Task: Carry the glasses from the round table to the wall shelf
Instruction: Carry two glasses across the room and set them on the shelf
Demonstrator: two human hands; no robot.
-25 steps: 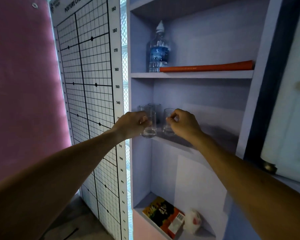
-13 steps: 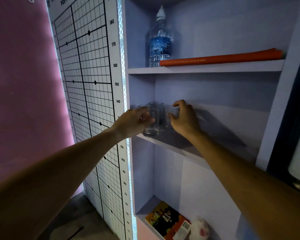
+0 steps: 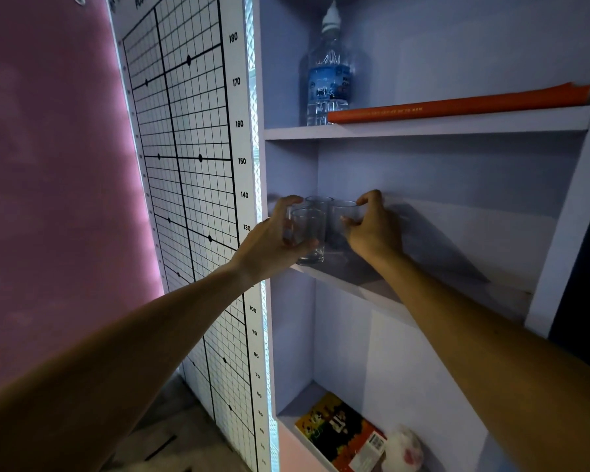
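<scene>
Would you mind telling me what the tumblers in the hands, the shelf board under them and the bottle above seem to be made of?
The clear straight-sided tumbler in the left hand and the one in the right hand look like glass: see-through, thick base. The pale lilac shelf board looks like painted or laminated wood, matt, with square edges. The clear blue-labelled bottle with a white cap is probably thin plastic, ribbed low down.

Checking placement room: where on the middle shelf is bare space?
Bare to the right of the right hand, up to the side wall. Crowded at the left end: three glasses clustered there, with the left hand.
</scene>
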